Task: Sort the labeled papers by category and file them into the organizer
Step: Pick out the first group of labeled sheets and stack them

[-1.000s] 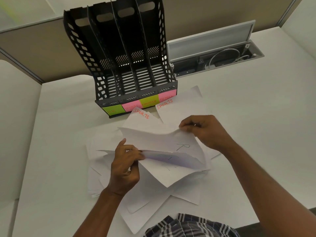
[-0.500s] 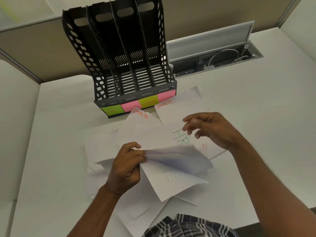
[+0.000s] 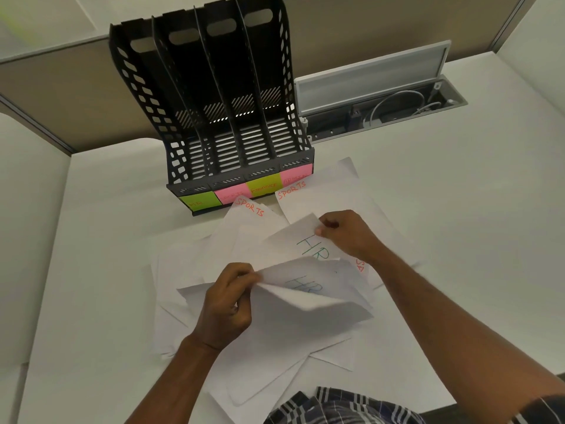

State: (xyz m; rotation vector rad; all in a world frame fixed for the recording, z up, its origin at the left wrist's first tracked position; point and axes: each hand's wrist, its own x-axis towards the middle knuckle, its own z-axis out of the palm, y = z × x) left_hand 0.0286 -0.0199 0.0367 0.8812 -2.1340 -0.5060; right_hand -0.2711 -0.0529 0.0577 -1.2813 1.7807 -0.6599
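A black slotted organizer (image 3: 214,117) stands at the back of the white desk, with green and pink sticky labels (image 3: 244,188) along its front. A loose pile of white papers (image 3: 195,258) lies before it. Two sheets marked SPORTS (image 3: 292,189) lie nearest the organizer. My left hand (image 3: 227,304) pinches a small lifted stack of sheets (image 3: 308,304), the upper one marked HR in blue. My right hand (image 3: 348,234) grips the top corner of another sheet marked HR (image 3: 308,243) in green, just beyond that stack.
An open cable trough (image 3: 385,108) with a raised grey lid sits at the back right. A partition wall (image 3: 61,87) runs behind the desk. Bare desk surface (image 3: 474,209) lies to the right, and a checked garment (image 3: 336,405) shows at the near edge.
My right hand let go of the lifted stack and took hold of the green HR sheet's corner, drawing it up. My left hand kept holding the stack, which now shows a blue HR label.
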